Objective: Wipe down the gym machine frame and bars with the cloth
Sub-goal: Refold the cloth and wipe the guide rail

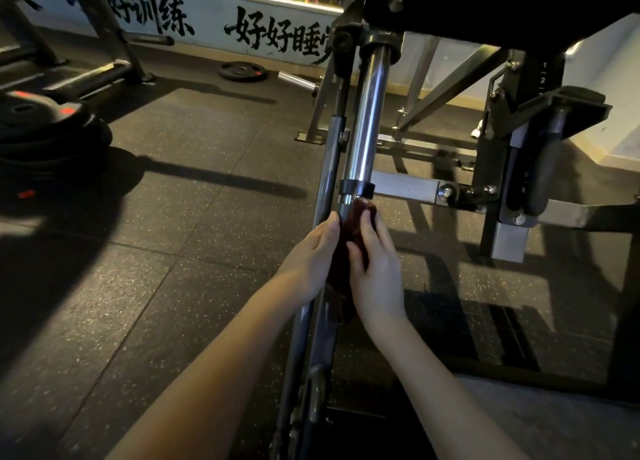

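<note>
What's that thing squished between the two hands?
A dark red cloth. The left hand and right hand both grip it against the shiny bar, just below its black collar. The head view shows this.

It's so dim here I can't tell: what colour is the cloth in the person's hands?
Dark red, close to maroon; the cloth shows best in the head view.

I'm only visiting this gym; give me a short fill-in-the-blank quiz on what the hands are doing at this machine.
The right hand grips a dark ____ cloth, with the left hand against it.
The cloth sits just ____ the black collar on the chrome bar.
A weight plate lies flat on the ____ by the lettered wall.
Missing words: red; below; floor.
</note>
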{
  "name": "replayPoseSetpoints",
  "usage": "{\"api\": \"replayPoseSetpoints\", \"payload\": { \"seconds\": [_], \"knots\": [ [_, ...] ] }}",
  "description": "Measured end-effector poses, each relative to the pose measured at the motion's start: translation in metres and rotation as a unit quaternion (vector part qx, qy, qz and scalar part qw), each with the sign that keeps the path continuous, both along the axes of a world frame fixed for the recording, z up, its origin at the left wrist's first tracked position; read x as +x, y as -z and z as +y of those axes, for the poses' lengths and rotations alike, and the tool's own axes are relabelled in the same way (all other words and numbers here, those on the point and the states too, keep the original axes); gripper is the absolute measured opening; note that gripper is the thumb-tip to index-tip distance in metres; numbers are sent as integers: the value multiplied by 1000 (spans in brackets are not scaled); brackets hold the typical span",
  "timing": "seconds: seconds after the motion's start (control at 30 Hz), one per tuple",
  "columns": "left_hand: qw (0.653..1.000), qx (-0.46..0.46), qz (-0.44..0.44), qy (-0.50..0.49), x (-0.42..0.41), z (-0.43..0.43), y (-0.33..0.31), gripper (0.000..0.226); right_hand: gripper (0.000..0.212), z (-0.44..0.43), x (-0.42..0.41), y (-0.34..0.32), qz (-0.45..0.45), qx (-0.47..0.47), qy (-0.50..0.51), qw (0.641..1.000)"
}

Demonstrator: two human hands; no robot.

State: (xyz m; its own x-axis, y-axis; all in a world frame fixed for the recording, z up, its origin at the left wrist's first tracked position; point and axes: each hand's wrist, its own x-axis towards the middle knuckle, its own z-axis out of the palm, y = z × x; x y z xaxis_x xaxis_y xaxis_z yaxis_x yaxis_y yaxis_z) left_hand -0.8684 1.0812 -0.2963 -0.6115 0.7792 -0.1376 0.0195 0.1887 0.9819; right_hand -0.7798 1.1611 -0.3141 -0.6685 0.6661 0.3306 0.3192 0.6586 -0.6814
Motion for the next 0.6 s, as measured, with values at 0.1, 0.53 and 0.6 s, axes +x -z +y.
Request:
{"api": "replayPoseSetpoints", "payload": {
  "seconds": [0.1, 0.53, 0.6],
  "knots": [
    [1000, -8, 17, 9, -1, -4, 3, 63, 50, -7, 18, 7, -2, 48, 17, 999],
    [938, -105, 300, 136, 38, -64, 19, 41, 29, -21, 74, -3, -137, -6, -154, 979],
    [931, -124, 314, 142, 37, -64, 21, 31, 31, -21, 73, 0, -124, -37, -142, 981]
  ]
}}
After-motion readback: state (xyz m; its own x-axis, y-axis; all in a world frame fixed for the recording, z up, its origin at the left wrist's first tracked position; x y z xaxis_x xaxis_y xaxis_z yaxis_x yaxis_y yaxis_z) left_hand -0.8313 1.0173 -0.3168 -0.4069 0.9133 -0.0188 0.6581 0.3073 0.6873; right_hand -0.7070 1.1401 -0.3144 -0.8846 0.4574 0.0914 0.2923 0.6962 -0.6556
